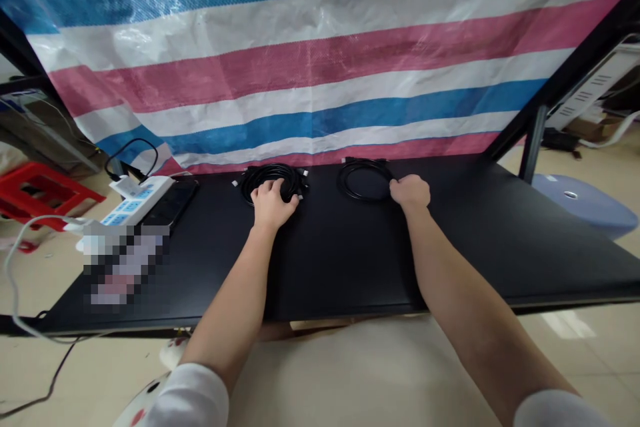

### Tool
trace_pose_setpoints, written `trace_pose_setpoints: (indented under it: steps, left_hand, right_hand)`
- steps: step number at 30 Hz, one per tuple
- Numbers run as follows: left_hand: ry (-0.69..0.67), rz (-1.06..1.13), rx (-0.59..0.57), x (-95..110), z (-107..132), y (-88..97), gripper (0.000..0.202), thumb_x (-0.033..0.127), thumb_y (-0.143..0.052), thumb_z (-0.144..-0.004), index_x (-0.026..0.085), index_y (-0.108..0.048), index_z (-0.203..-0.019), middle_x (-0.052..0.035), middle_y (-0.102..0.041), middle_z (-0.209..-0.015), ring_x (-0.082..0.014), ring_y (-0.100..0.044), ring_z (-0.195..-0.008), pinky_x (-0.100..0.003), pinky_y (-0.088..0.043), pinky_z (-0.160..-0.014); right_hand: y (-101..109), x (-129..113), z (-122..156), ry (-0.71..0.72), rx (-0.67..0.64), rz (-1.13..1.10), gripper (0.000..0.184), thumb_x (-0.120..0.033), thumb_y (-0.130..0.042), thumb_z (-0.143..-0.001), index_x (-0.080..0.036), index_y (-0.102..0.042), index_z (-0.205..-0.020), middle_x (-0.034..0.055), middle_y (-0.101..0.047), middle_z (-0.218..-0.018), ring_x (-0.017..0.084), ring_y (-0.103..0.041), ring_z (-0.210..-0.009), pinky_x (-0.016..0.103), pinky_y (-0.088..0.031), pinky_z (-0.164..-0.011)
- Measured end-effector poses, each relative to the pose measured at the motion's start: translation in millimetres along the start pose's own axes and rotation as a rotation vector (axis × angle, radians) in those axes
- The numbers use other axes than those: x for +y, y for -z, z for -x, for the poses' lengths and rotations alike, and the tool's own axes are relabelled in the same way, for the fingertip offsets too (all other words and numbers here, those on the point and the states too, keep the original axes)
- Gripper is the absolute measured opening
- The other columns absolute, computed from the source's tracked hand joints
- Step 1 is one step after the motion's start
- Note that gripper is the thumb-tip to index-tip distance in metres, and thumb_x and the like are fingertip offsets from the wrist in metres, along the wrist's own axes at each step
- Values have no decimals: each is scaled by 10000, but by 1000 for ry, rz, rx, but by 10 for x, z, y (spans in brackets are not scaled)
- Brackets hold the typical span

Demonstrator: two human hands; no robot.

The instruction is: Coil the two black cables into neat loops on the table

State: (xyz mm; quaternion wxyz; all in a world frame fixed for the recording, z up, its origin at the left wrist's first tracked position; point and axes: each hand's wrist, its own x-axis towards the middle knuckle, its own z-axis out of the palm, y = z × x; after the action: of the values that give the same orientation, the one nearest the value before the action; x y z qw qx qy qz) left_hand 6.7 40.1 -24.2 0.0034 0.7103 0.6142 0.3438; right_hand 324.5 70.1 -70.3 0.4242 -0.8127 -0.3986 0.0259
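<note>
Plainly, the thick coil of black cables with silvery connectors (263, 175) lies on the black flat worktop (340, 247), partly hidden by the left hand (270, 203); thumb and fingers are spread over it, and whether they grip any strand I cannot tell. Right of that coil, the right hand (411, 192) is clamped on the edge of a thinner black cable loop (345, 188), its fingertips hard to make out. Left of the coil sit a white-and-blue power strip (143, 200) and a glossy black slab (175, 203), its near end lost under blurred squares.
</note>
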Motion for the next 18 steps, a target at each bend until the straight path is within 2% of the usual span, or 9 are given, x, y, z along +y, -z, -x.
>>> trace_pose_setpoints:
  steps: [4,7,10,12,16,18]
  left_hand:
    - [27,-5,27,30,9,-4,420,350,-617,-693,197,-629,-1084,-149,-637,-1129,-349,-542,-1142,-517,-367,-984]
    - [52,-21,25,44,12,-1,419,339,-607,-701,184,-619,-1090,-158,-624,-1136,-351,-533,-1154,-525,-360,-989]
    - [51,-16,44,37,10,-15,395,327,-605,-704,193,-617,-1076,-153,-621,-1128,-345,-538,-1146,-522,-365,-984]
    - [47,-7,66,23,4,-31,387,326,-604,-707,200,-615,-1073,-148,-618,-1126,-343,-539,-1143,-522,-367,-982]
    - [33,26,106,11,-6,-54,416,342,-597,-724,188,-602,-1110,-158,-599,-1158,-347,-518,-1171,-524,-361,-989]
    - [-10,79,118,35,1,-57,450,384,-592,-743,187,-590,-1148,-162,-588,-1190,-343,-507,-1189,-518,-359,-996]
  right_hand:
    - [8,-7,-25,-2,-14,-12,194,-324,-670,-579,-230,-525,-490,96,-563,-582,292,-604,-734,479,-514,-705]
    - [103,-134,23,-91,-93,6,145,-210,-662,-551,-228,-535,-485,103,-564,-587,314,-614,-747,496,-504,-726]
    - [204,-270,96,-139,-115,7,98,-176,-636,-577,-211,-559,-527,126,-588,-645,325,-620,-771,498,-493,-748]
    - [237,-340,142,-94,-58,-39,23,-186,-589,-641,-189,-598,-620,139,-615,-716,313,-622,-803,482,-487,-775]
    - [219,-427,205,106,118,-256,196,-224,-441,-790,-150,-608,-863,116,-635,-839,236,-614,-847,407,-476,-834]
    - [199,-458,237,202,164,-349,239,-266,-382,-844,-155,-584,-908,94,-625,-850,210,-603,-844,376,-476,-824]
